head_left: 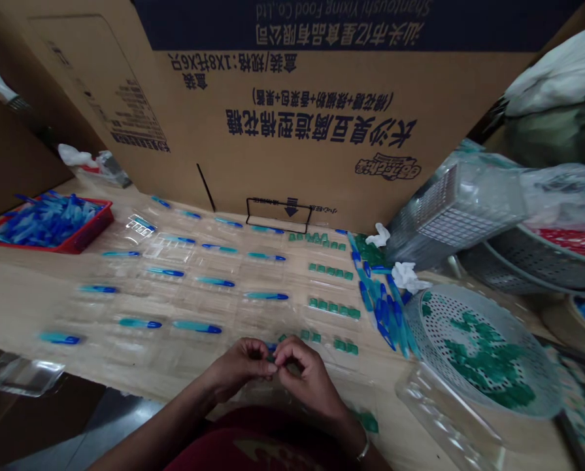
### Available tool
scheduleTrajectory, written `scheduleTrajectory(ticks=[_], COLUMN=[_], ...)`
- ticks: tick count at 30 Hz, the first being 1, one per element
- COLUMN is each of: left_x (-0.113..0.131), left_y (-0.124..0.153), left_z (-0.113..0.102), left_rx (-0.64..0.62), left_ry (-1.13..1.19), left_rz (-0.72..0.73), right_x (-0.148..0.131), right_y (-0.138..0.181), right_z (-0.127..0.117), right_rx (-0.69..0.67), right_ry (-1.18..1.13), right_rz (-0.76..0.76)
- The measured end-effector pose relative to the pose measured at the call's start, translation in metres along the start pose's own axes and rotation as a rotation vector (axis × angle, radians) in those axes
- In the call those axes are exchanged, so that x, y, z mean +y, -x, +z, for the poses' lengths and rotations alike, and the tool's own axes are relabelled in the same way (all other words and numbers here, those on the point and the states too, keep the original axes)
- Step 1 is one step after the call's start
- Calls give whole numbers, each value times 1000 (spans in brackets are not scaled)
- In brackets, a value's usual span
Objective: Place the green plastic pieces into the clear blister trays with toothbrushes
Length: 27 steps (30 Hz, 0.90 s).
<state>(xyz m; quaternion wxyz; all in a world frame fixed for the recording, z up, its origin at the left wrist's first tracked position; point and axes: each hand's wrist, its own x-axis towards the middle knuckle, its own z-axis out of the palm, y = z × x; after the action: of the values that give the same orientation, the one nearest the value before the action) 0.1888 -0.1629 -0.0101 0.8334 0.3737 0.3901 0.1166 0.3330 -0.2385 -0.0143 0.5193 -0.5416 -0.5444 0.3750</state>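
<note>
Wooden bench [17,294], cardboard carton [292,144] behind. Far left: red tray [89,230] of blue pieces [47,222]. Mid-bench: clear blister trays [194,307]. My left hand [238,367] and right hand [312,383] meet, fingertips [278,368] together, pinching a tiny green piece [271,358], mostly hidden: light, seemingly stiff, best taken by its edges. Far right: perforated tray [468,291] of green pieces [488,360].

Behind the wooden counter [17,294] stands a big cardboard box [292,131] with dark printing on it, and under the counter's near edge a grey floor [110,422] is showing.
</note>
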Motion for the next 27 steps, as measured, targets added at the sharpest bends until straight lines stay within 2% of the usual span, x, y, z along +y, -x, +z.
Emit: scheduleTrajectory(ticks=[4,6,10,13,16,18,21,24,27], left_x=[-2,-4,-4,0,5,9,13,14,11], left_y=[-2,-3,-3,0,1,-2,-13,-28,-38], left_z=[1,2,2,2,-1,-4,-12,-18,-20], left_rx=[61,44,16,27,48,156,377,420,401], left_ry=[162,198,102,-149,-531,-791,-1132,-1366,-1451], left_rz=[8,9,46,160,334,461,615,590,541], right_x=[-8,-8,0,8,13,13,12,13,16], right_y=[2,3,2,1,-2,-6,-17,-29,-37], right_z=[0,-1,-1,-1,-1,-3,-4,-2,3], right_rx=[19,13,50,105,135,148,110,1,-61], right_ry=[166,225,245,170,139,202,416,598,696], right_rz=[-19,-50,-42,58,116,132,114,87,65])
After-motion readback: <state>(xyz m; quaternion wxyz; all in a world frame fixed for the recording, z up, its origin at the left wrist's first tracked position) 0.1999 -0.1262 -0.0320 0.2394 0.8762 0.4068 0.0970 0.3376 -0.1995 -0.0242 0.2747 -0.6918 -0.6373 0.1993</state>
